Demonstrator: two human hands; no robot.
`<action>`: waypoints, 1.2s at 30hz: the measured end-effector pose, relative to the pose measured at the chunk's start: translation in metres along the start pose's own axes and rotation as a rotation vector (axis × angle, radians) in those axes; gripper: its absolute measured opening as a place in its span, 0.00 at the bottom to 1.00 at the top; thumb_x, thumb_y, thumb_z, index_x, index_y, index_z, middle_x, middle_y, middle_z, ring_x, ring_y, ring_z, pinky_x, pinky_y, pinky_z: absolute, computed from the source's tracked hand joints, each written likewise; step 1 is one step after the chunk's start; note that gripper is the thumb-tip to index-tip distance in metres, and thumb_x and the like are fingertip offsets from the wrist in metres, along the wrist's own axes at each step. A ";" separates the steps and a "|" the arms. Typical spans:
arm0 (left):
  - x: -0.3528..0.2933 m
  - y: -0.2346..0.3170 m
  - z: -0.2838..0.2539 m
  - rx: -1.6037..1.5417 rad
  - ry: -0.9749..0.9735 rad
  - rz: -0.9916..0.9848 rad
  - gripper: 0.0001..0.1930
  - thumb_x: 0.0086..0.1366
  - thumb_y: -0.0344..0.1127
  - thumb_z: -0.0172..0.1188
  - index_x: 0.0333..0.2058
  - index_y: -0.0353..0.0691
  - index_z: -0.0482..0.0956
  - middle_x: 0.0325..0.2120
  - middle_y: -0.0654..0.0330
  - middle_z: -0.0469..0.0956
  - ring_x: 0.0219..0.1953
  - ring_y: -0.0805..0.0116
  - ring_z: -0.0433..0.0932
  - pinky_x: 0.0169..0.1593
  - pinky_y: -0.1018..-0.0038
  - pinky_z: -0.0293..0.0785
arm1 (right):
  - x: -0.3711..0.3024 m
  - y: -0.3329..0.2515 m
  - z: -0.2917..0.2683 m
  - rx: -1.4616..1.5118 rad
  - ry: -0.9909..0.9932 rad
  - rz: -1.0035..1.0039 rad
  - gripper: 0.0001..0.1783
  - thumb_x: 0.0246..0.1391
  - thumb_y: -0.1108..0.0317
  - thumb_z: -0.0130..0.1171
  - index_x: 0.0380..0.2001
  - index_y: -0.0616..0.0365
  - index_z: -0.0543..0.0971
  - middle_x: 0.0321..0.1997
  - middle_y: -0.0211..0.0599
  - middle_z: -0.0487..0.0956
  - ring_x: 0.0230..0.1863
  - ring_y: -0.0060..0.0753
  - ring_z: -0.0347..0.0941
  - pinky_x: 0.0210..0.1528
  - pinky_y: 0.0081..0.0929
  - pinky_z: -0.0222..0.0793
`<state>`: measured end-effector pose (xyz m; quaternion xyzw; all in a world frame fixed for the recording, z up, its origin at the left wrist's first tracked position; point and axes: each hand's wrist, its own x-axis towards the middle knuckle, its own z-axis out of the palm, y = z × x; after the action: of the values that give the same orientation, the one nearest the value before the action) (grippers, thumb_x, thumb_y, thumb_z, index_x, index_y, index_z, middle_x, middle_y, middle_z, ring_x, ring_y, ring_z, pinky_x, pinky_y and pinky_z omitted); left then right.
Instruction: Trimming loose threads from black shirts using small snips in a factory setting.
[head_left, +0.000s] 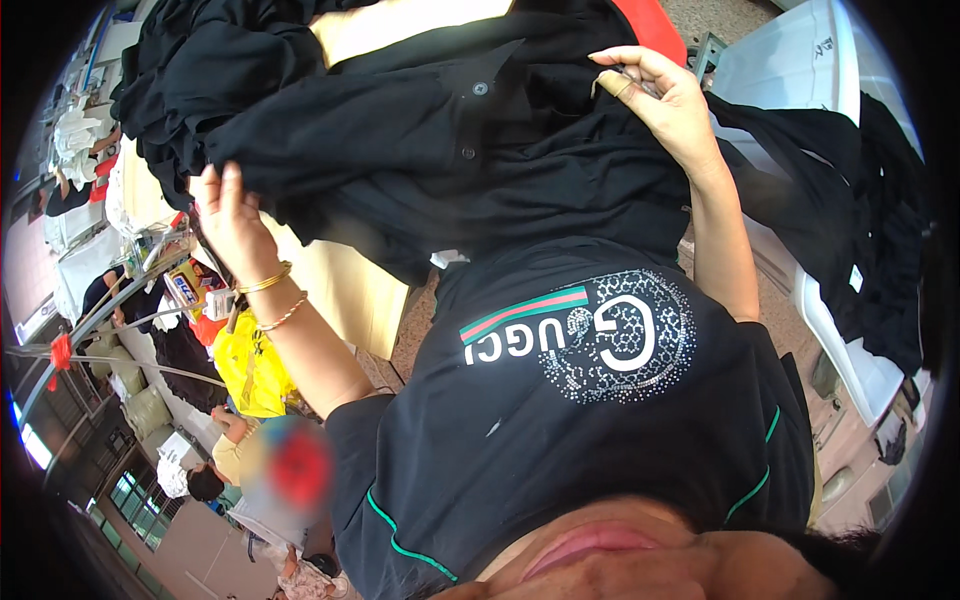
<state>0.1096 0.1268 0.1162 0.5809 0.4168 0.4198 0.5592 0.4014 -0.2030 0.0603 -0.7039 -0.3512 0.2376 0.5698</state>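
At ten o'clock, the left hand (236,222), grip unclear, perhaps steadies the black shirt (350,145); at one, the right hand (672,108) grips a small tool (648,88).

Brightly lit fisheye view with a dark round rim and bending edges; glare whitens the table (420,30) at top, shadow dulls folds in black cloth (340,150), and the left hand (238,228) is slightly blurred.

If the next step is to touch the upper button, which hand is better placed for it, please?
Probably the right hand: it looks nearer the upper button on the black garment than the left hand does, though the right seems to hold a small dark object.
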 end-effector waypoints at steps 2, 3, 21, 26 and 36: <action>-0.003 -0.024 -0.009 0.284 -0.058 0.335 0.15 0.63 0.28 0.63 0.49 0.39 0.75 0.40 0.63 0.75 0.38 0.77 0.73 0.41 0.80 0.70 | 0.004 -0.001 0.009 0.028 -0.019 -0.024 0.13 0.58 0.74 0.60 0.47 0.61 0.80 0.39 0.33 0.83 0.43 0.19 0.78 0.49 0.18 0.71; -0.017 -0.017 0.006 0.447 0.038 0.463 0.17 0.63 0.28 0.63 0.50 0.38 0.75 0.41 0.63 0.74 0.39 0.77 0.75 0.41 0.81 0.70 | 0.004 -0.003 0.013 0.020 -0.043 -0.016 0.13 0.58 0.74 0.60 0.47 0.61 0.80 0.39 0.32 0.84 0.43 0.19 0.78 0.49 0.18 0.72; -0.125 -0.042 0.114 0.859 -0.239 0.753 0.31 0.45 0.41 0.78 0.44 0.39 0.70 0.41 0.54 0.69 0.43 0.57 0.72 0.44 0.68 0.73 | 0.047 -0.035 0.061 -0.120 -0.100 -0.254 0.10 0.50 0.80 0.62 0.37 0.63 0.82 0.28 0.29 0.76 0.26 0.14 0.68 0.29 0.16 0.62; -0.119 -0.043 0.116 0.839 -0.233 0.731 0.21 0.48 0.35 0.72 0.40 0.41 0.75 0.41 0.55 0.71 0.42 0.57 0.72 0.45 0.66 0.70 | 0.048 -0.021 0.052 -0.121 -0.073 -0.318 0.10 0.53 0.78 0.63 0.40 0.61 0.82 0.31 0.25 0.78 0.30 0.13 0.69 0.34 0.13 0.63; -0.113 -0.022 0.128 0.462 -0.405 0.600 0.07 0.57 0.25 0.62 0.36 0.38 0.79 0.40 0.59 0.77 0.45 0.60 0.75 0.50 0.70 0.72 | 0.035 -0.037 0.020 -0.118 0.096 -0.328 0.10 0.50 0.81 0.64 0.37 0.61 0.85 0.38 0.31 0.84 0.38 0.19 0.79 0.43 0.15 0.72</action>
<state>0.1976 -0.0190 0.0888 0.8570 0.1942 0.3371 0.3380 0.4002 -0.1597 0.0940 -0.6801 -0.4468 0.0865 0.5747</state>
